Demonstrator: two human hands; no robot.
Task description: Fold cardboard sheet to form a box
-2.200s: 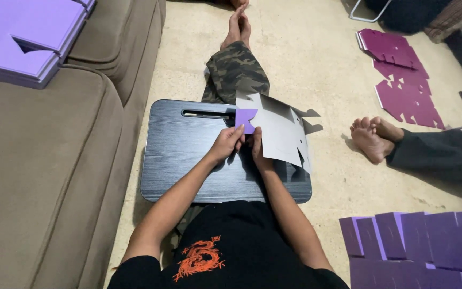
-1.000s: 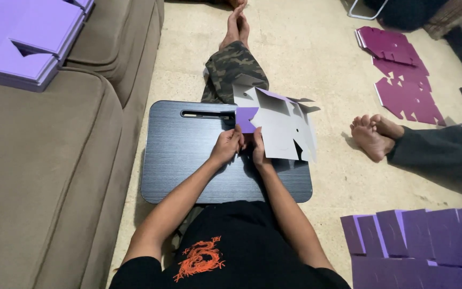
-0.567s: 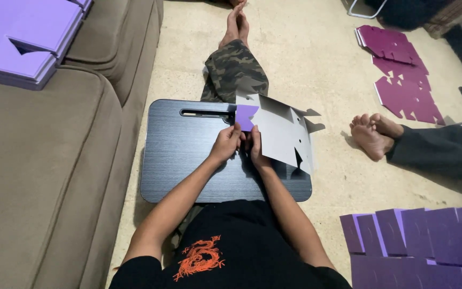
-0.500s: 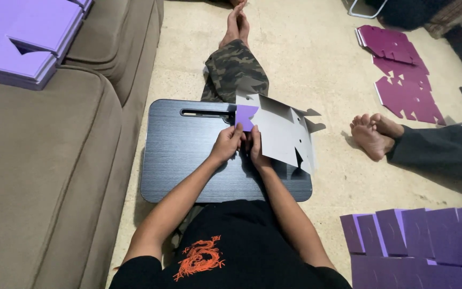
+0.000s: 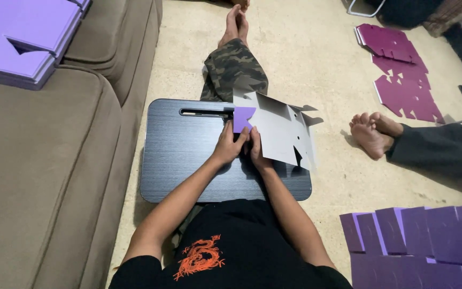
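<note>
Head view: die-cut cardboard sheet (image 5: pixel 282 131), grey matte on the side facing up, purple on the reverse, sits at the 1 o'clock part of the lap table (image 5: pixel 188 155), overhanging its right edge. Outline irregular, with notches, tabs and a small dark cut-out near its lower edge. One purple flap (image 5: pixel 241 118) is folded over at the sheet's left end. Left hand (image 5: pixel 230 149) and right hand (image 5: pixel 256 152) meet side by side just below that flap, fingers of both curled and clamped on the sheet's left edge. Forearms run up from 6 o'clock and converge, wrists low over the table. Table is a black rounded rectangle with fine linear grain and a slot handle along its far edge, lying across camouflage-trousered legs. Beige speckled floor (image 5: pixel 306 48) around. Brown fabric sofa (image 5: pixel 44 176) at 9 o'clock carries a stack of purple flat boxes (image 5: pixel 22 43) at 10. Magenta cut sheets (image 5: pixel 402 75) at 2, another person's bare feet (image 5: pixel 372 131) at 3, purple folded pieces (image 5: pixel 418 241) at 5.
</note>
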